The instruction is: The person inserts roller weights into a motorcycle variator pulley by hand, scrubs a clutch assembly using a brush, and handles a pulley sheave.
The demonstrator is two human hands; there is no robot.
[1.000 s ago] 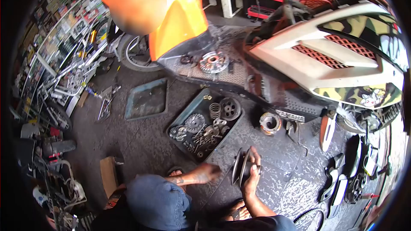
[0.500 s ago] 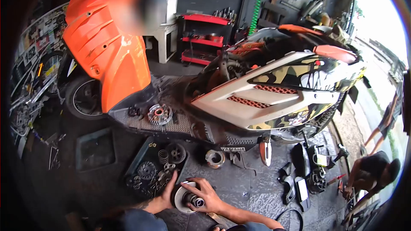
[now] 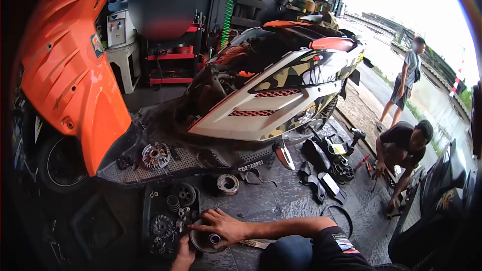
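Observation:
Low in the head view, both hands are on a metal pulley, a round disc with a tube standing from its centre. My right hand reaches over the disc from the right, fingers bent across its far rim. My left hand grips the near-left edge, its thumb upright; the lower part is cut off by the frame. Just beyond is a dark parts tray with a coil spring, a finned disc and several small metal parts. A ring-shaped metal part lies on the floor to the right.
A partly stripped scooter stands across the view, a finned metal part on its footboard. Black covers and a belt lie at right. One person crouches there; another stands outside. A red tool cart is behind.
The view has swung right, so the scene sits further left. Both hands still hold the pulley; my right hand now lies across its far side. The person outside has come into fuller view.

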